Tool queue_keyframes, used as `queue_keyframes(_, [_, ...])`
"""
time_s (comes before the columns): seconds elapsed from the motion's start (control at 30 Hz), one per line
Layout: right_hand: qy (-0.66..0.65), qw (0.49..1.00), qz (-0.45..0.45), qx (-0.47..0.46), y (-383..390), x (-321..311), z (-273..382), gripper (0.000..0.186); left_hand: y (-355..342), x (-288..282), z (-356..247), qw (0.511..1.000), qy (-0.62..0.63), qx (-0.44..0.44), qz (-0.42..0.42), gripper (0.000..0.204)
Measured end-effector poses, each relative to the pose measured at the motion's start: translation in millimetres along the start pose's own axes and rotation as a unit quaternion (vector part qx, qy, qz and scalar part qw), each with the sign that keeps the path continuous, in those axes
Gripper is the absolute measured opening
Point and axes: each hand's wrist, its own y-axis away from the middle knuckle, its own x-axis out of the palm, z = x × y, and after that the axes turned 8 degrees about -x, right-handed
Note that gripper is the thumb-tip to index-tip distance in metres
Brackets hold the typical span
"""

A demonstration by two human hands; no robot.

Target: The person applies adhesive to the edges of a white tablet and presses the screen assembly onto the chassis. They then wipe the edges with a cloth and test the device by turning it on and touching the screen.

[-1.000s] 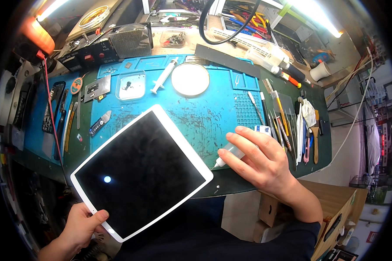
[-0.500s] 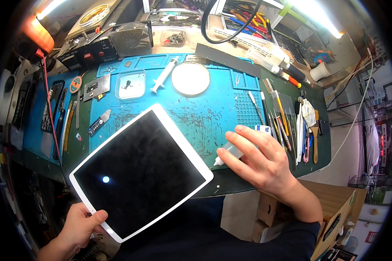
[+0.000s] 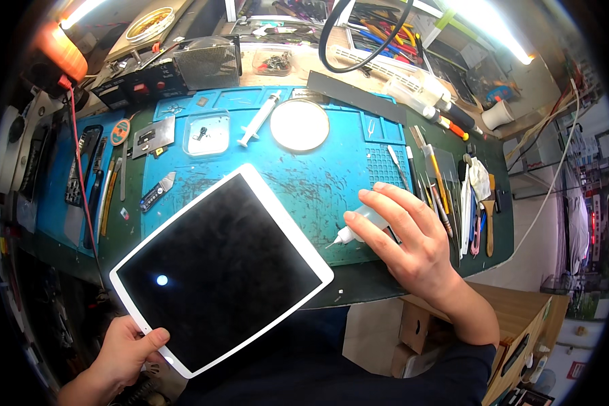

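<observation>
My left hand [image 3: 125,348] grips a white-framed tablet [image 3: 216,271] by its lower left corner, thumb on the front. The tablet is tilted with its dark glass facing up and a round light reflection on it. My right hand [image 3: 416,247] is closed around a small squeeze bottle [image 3: 346,235] with a white nozzle and a thin needle tip. That tip points left and down, just beyond the tablet's right corner, and looks apart from it. My fingers hide part of the bottle. Beneath lies a blue work mat [image 3: 304,193].
A round white dish [image 3: 300,125], a syringe [image 3: 260,118] and a clear tray of small parts [image 3: 206,133] are on the mat's far half. A utility knife [image 3: 158,191] lies left of the tablet. Tweezers and brushes [image 3: 489,223] line the right side. Dark bench edge [image 3: 358,287] runs nearby.
My right hand has lifted and turned slightly, so more of the bottle and its needle tip shows. The tablet and left hand have barely moved.
</observation>
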Motion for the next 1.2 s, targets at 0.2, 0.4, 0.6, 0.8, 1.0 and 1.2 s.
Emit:
queue_keyframes(0.2, [0.002, 1.000, 0.018, -0.013, -5, 5, 1, 0.038, -1, 0, 2, 1.000, 0.004, 0.009, 0.003, 0.016])
queue_keyframes(0.4, [-0.019, 1.000, 0.001, -0.003, -16, 8, 2, 0.047, 0, 0, 0, 1.000, 0.007, 0.005, 0.009, 0.016])
queue_keyframes(0.6, [-0.002, 1.000, 0.017, -0.020, -20, 8, 2, 0.042, 0, 0, -2, 1.000, 0.004, 0.004, 0.013, 0.016])
queue_keyframes(0.8, [-0.001, 1.000, 0.024, -0.018, -21, 8, 2, 0.043, -1, -1, 1, 1.000, 0.009, 0.004, 0.011, 0.014])
queue_keyframes(1.0, [0.004, 0.999, 0.027, -0.021, -23, 8, 1, 0.045, 1, 0, -3, 1.000, -0.006, -0.011, -0.001, 0.014])
queue_keyframes(1.2, [-0.028, 0.999, 0.011, 0.021, -38, 8, -1, 0.044, 2, -1, -3, 1.000, -0.003, -0.004, 0.012, 0.015])
